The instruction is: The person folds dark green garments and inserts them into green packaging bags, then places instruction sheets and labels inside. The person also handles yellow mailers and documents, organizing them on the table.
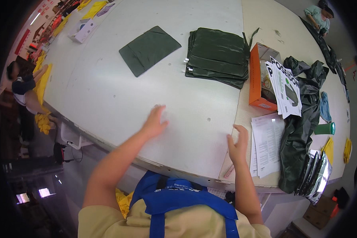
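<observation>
My left hand [154, 123] hovers over the pale table [186, 131], its fingers apart and nothing in them. To its right, my right hand [238, 146] is also open and holds nothing, near the left edge of some printed paper sheets [269, 143]. Beyond my hands, one flat dark green fabric piece [150, 50] lies at an angle. A stack of similar dark green folded pieces [218, 55], with small white tags on its left side, lies to the right of it. Both hands are well apart from the fabric.
Right of the stack stands an orange box [258, 81] with printed cards [285, 89] leaning out. Crumpled dark green fabric [301, 139], a green cylinder [325, 128] and silver packets [319, 174] lie farther right. People work at the far left [25, 89] and far right [320, 18].
</observation>
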